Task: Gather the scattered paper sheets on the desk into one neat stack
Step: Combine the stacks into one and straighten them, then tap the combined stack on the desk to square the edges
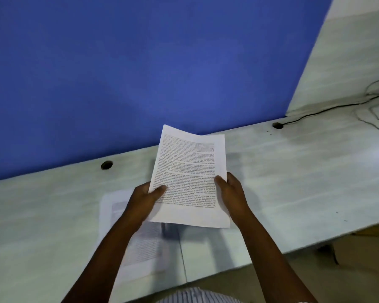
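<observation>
A printed paper sheet (189,178) is held up above the desk, tilted away from me. My left hand (143,199) grips its left edge with the thumb on the printed face. My right hand (230,193) grips its right edge the same way. Whether more sheets lie behind the top one I cannot tell. Another printed sheet (140,243) lies flat on the pale desk (282,182) below my left forearm, partly hidden by it.
A blue partition (140,68) rises behind the desk. Two round cable holes (106,165) (277,125) sit near the back edge. A dark cable (328,108) runs off to the right. The desk's front edge drops to a floor at right.
</observation>
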Demonstrator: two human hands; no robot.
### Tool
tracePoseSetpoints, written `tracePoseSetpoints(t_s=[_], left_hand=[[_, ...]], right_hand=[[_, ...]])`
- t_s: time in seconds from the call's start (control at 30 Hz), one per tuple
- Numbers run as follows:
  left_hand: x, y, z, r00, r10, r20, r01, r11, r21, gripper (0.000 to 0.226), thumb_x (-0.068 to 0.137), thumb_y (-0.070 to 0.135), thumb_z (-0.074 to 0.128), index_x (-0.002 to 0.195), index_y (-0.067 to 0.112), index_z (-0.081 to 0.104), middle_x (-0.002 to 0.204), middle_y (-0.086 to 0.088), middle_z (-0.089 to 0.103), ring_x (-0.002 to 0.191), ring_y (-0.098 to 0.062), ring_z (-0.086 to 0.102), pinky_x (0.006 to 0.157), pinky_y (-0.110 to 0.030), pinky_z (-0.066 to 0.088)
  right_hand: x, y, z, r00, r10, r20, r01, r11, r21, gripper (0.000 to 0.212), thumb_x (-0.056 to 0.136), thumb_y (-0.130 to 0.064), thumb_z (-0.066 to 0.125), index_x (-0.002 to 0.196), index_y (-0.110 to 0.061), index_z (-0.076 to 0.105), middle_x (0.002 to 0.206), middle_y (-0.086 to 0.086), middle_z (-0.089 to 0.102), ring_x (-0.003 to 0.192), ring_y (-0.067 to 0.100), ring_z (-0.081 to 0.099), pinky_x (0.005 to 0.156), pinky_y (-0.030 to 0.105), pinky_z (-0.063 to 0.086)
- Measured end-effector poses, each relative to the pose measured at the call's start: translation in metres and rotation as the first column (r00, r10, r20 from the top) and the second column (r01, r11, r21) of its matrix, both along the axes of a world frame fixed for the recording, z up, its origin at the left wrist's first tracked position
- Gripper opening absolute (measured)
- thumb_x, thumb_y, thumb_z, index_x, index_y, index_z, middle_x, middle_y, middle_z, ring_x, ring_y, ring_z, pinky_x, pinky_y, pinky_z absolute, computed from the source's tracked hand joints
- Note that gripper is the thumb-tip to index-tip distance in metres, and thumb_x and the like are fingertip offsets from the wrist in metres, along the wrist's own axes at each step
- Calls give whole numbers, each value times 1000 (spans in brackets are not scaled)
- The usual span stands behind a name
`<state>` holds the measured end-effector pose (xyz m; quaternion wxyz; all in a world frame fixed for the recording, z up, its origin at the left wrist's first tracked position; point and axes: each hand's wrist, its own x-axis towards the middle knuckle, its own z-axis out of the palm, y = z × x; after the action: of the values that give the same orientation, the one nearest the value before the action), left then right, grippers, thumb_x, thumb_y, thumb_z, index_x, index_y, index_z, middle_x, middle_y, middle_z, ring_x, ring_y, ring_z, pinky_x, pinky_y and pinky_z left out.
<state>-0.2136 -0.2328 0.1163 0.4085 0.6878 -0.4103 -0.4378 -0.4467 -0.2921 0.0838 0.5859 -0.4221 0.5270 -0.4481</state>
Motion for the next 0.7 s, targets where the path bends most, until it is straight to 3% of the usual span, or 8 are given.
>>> tracePoseSetpoints(t_s=[0.07, 0.23, 0.4, 0.53, 0.6, 0.7], left_hand=[[39, 20, -13, 999, 52, -9, -52, 999, -4, 26, 97, 29, 63, 121, 22, 67, 109, 8, 71, 95, -1, 65, 78, -16, 48], [121, 69, -51, 989, 142, 36, -144, 987, 64, 24, 98, 26, 62, 118, 17, 72, 110, 5, 73, 100, -11, 68, 91, -28, 49], [172, 106, -86, 980, 189, 65, -197, 970, 143, 19, 97, 20, 62, 111, 12, 73, 106, 0, 74, 96, -15, 67, 79, -24, 46], [187, 128, -113, 976, 213, 40, -216, 944, 250, 11, 94, 13, 66, 104, 14, 71, 106, -6, 73, 96, -22, 67, 82, -29, 47], [190, 133, -126, 973, 207, 97, -227, 928, 295, 10, 92, 13, 69, 101, 15, 71, 103, -7, 73, 98, -27, 68, 84, -32, 49], [192, 133, -139, 950, 209, 230, -273, 916, 295, 23, 87, 14, 74, 109, 10, 72, 109, -10, 70, 102, -28, 66, 89, -34, 49]], right_hand=[[36, 8, -7, 995, 42, -93, -40, 999, 19, 21, 101, -16, 52, 115, -11, 66, 112, -3, 71, 105, 13, 67, 78, 19, 47], [114, 31, -32, 933, 222, -282, -209, 975, 77, 21, 99, -13, 54, 117, -12, 65, 112, -3, 69, 104, 13, 64, 80, 21, 47], [164, 50, -55, 847, 332, -416, -310, 943, 120, 19, 98, -12, 56, 115, -11, 64, 111, -4, 70, 103, 13, 65, 84, 21, 50], [186, 63, -82, 684, 385, -619, -379, 913, 149, 18, 96, -15, 60, 111, -7, 62, 111, 4, 68, 101, 20, 64, 82, 27, 47], [190, 70, -97, 585, 414, -697, -378, 900, 218, 23, 94, -17, 61, 115, -8, 58, 115, 7, 68, 103, 25, 64, 80, 26, 44], [188, 79, -109, 486, 382, -786, -323, 914, 245, 40, 90, -22, 66, 125, -9, 52, 124, 11, 62, 113, 32, 61, 89, 34, 48]])
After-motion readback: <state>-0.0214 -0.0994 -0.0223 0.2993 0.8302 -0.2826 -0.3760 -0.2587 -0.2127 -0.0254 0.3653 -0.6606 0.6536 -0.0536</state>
